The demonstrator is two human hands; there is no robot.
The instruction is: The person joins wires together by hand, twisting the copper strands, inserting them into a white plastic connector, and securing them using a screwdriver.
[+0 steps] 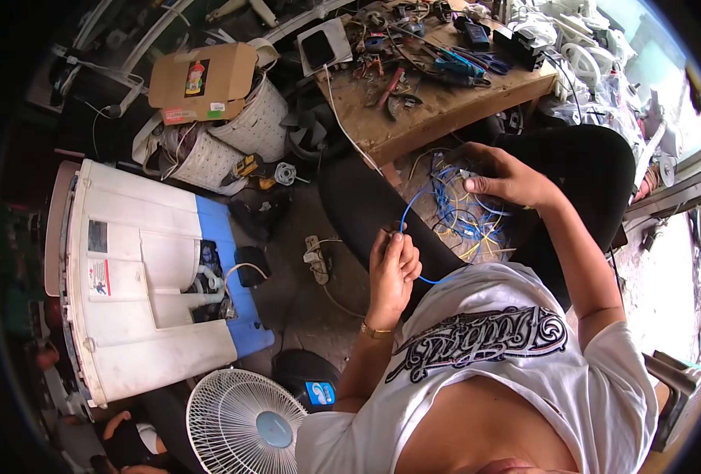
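Observation:
My left hand [392, 265] is closed around a blue cable [406, 208], which loops up toward the tangle and runs down past my wrist. My right hand [503, 180] is curled over the blue and yellow tangled wires [459, 221], thumb forward, closed on something I cannot make out among them. The tangle lies on a black padded seat [350, 209], which curves round it in front of my white shirt.
A cluttered wooden workbench [402, 126] stands ahead. Left are white baskets [256, 134] under a cardboard box [167, 83], a white-and-blue appliance [129, 316], a fan [236, 426] and a power strip [316, 258]. Another person [129, 446] is at lower left.

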